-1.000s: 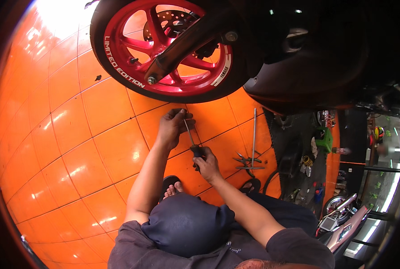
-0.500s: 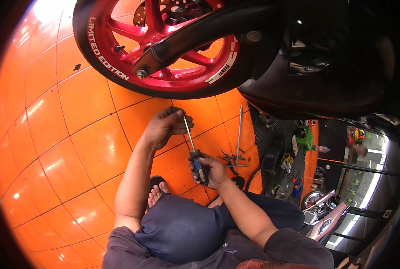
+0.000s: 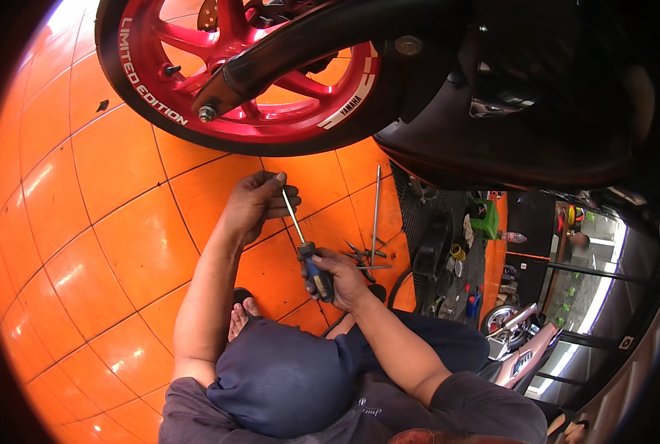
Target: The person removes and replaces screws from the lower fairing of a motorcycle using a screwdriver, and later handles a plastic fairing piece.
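Note:
My right hand (image 3: 341, 280) is wrapped round the dark blue handle of a screwdriver (image 3: 296, 220), whose thin metal shaft slants up and left. At the shaft's tip, my left hand (image 3: 254, 206) is closed, thumb against fingers. Whether a small part sits in that pinch is too small to tell. Both hands are over the orange tiled floor, on the near side of a motorcycle's red wheel (image 3: 231, 63) with a black tyre. A black arm of the motorcycle (image 3: 271, 59) crosses the wheel to a hub bolt (image 3: 207, 113).
To the right of my hands, a long T-handle wrench (image 3: 377, 214) and pliers (image 3: 356, 254) lie on the floor (image 3: 123, 244). The dark motorcycle body (image 3: 537, 140) overhangs at upper right. Beyond stand a green stool (image 3: 485, 220), loose parts and another motorcycle (image 3: 518, 355).
The whole view has shifted, so wheel, tools and hands all appear a little further left. Both hands keep nearly the same hold at the screwdriver.

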The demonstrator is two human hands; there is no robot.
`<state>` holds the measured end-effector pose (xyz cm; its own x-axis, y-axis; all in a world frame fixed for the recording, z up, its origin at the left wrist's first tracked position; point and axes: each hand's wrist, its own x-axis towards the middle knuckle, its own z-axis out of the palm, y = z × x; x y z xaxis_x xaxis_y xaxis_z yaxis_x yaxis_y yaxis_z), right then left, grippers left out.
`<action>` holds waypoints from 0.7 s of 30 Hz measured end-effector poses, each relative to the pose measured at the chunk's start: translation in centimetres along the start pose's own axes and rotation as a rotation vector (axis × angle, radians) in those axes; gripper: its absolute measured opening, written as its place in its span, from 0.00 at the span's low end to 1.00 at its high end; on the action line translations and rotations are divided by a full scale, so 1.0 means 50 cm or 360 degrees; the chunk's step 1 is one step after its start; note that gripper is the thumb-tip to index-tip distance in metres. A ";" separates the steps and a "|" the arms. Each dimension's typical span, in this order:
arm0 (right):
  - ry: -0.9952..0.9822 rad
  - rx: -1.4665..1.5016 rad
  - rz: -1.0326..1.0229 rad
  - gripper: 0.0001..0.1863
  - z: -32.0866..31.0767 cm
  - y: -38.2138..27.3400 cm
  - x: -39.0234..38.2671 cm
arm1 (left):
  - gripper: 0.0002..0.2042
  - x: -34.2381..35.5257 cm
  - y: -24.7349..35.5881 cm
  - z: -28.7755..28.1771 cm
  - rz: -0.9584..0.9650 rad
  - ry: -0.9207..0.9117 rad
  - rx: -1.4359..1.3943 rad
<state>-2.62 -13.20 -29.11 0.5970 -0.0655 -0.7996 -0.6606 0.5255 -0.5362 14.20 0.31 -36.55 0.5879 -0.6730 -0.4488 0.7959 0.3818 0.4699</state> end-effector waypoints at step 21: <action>0.0282 -0.0470 -0.0206 0.16 -0.007 -0.026 -0.032 | 0.11 -0.015 -0.016 0.008 -0.0013 -0.0029 -0.0136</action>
<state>-2.91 -14.08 -27.22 0.6131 -0.2749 -0.7406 -0.7032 0.2373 -0.6702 13.07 0.26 -36.28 0.5795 -0.6872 -0.4381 0.8104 0.4287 0.3993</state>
